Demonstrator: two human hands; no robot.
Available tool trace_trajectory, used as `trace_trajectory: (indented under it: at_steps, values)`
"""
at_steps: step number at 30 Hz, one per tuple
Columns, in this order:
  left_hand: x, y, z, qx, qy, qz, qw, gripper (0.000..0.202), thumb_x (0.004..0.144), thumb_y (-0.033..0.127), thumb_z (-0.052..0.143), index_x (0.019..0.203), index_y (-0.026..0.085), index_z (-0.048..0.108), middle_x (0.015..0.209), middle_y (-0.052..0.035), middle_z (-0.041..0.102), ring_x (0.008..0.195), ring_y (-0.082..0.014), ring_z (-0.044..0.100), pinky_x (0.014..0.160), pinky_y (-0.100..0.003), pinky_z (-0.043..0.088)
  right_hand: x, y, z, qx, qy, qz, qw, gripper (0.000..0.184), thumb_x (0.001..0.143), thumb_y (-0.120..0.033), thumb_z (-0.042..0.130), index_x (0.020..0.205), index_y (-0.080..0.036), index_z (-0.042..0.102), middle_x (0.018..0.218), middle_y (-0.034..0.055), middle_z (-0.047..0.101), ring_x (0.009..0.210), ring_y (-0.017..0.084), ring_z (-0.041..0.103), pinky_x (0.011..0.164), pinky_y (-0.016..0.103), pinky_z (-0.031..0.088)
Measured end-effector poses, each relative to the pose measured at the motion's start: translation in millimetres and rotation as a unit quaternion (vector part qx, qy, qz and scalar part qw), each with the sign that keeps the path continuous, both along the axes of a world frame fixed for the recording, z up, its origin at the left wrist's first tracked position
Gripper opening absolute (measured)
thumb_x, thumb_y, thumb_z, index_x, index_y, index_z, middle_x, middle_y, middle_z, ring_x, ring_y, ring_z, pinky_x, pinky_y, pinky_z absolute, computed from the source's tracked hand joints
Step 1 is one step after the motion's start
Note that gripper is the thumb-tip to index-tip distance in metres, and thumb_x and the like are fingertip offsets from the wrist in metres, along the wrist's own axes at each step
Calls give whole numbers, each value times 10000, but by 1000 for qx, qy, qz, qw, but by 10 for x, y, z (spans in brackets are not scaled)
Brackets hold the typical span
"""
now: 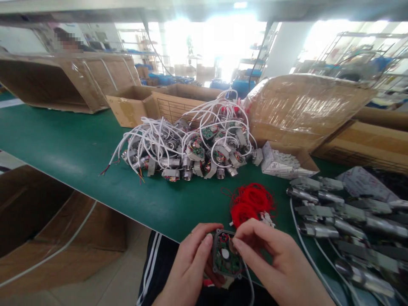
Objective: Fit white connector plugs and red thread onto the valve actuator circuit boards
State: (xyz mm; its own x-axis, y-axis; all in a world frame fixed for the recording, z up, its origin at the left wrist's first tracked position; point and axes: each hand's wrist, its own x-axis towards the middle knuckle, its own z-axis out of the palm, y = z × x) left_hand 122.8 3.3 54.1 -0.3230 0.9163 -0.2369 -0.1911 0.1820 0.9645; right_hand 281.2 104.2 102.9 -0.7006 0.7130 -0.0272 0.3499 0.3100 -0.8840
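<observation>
My left hand grips a small sensor unit with an exposed green circuit board, thumb on its left edge. My right hand pinches at the unit's top right corner with thumb and forefinger; what lies between the fingertips is too small to see. A white cable runs down from the unit. Just beyond my hands lies a bundle of red thread loops on the green table. A heap of similar units with white cables sits in the middle of the table.
Finished metal units lie in rows at the right. A small open carton and taped cardboard boxes stand behind the heap. More boxes sit at far left. Another box stands on the floor by the table's edge. A person is far back left.
</observation>
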Motion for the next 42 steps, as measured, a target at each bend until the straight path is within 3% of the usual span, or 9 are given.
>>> trace_trajectory:
  at_steps: [2,6,11,17,26,31,35,39,42]
  values:
    - [-13,-2,-23,9,19,-8,1000,447,992,615,529,1156,258,742,1115,-62,709,767,-198,728,588,-221,631,-18,41,-80,25,-9,-15,1000,232,975,-295,547,781,-221,650,722,-22,608,656,142,568,607,223,453]
    - [-44,-3,-44,7,8,-55,998,419,987,607,560,1191,271,702,1105,-48,691,642,-157,702,532,-215,617,-18,118,-133,61,-12,-5,998,249,953,-268,576,725,-221,664,717,-16,596,659,147,554,619,234,444]
    - [-37,8,-77,12,23,-61,998,381,1008,555,538,1201,263,687,1150,-66,702,627,-150,700,511,-200,597,-59,137,-69,56,9,-14,998,265,920,-269,576,674,-210,654,683,-6,587,620,151,547,572,241,427]
    - [6,52,-130,9,49,-38,998,335,1002,521,557,1147,254,697,1086,-58,714,616,-146,690,430,-165,530,-37,155,-54,58,-49,17,997,213,943,-204,539,752,-213,635,751,5,590,699,176,550,649,264,451]
    - [-3,55,-88,20,97,-32,995,310,1017,474,533,1109,247,722,1041,-50,721,695,-155,673,516,-165,545,20,289,73,24,-90,61,994,162,942,-167,552,831,-209,663,869,18,665,796,187,600,701,287,450]
    - [-11,63,-64,4,78,-47,996,322,1019,462,519,1132,228,709,1041,-55,711,573,-129,635,450,-172,526,-88,363,140,49,-86,74,992,194,944,-98,570,815,-201,672,854,1,665,797,170,619,707,278,443]
    - [-10,76,-72,11,114,-36,993,293,1019,433,536,1094,213,715,964,-47,693,797,-185,689,541,-167,538,-236,386,169,40,-101,106,988,225,904,-15,626,764,-187,667,804,-12,634,759,156,610,671,257,428]
    - [-18,98,-73,5,122,-46,991,298,1017,440,536,1084,199,697,934,-45,655,919,-217,691,532,-173,507,-340,399,218,36,-123,121,984,243,861,29,645,745,-183,670,780,-25,617,733,146,604,661,247,415]
    - [-31,107,-55,12,130,-45,990,269,1018,403,528,1069,199,696,943,-38,667,979,-222,679,657,-195,521,-370,408,252,38,-136,127,982,240,843,31,670,728,-179,661,762,-32,612,719,140,593,653,241,403]
